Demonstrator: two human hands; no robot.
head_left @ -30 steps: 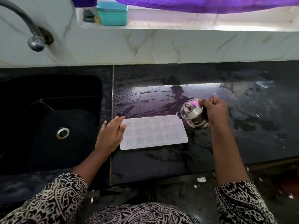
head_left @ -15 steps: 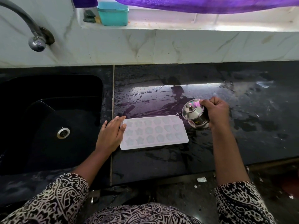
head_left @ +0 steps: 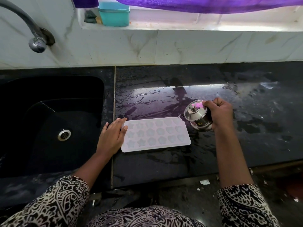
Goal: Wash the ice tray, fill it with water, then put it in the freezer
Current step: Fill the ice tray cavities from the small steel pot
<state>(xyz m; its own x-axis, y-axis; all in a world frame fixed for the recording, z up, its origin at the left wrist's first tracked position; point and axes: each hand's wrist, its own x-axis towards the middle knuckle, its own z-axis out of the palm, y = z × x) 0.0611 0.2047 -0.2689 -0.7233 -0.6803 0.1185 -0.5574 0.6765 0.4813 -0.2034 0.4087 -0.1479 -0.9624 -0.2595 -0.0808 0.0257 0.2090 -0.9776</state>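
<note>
R hand [head_left: 219, 113] grips pot [head_left: 196, 116] at ice tray [head_left: 155, 135] corner; L hand [head_left: 111, 136] flat on left edge.

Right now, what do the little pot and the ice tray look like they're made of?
Pot: polished metal, probably stainless steel; mirror-like highlights and reflections. Ice tray: matte translucent white, likely silicone or plastic; it shows no glare.
</note>
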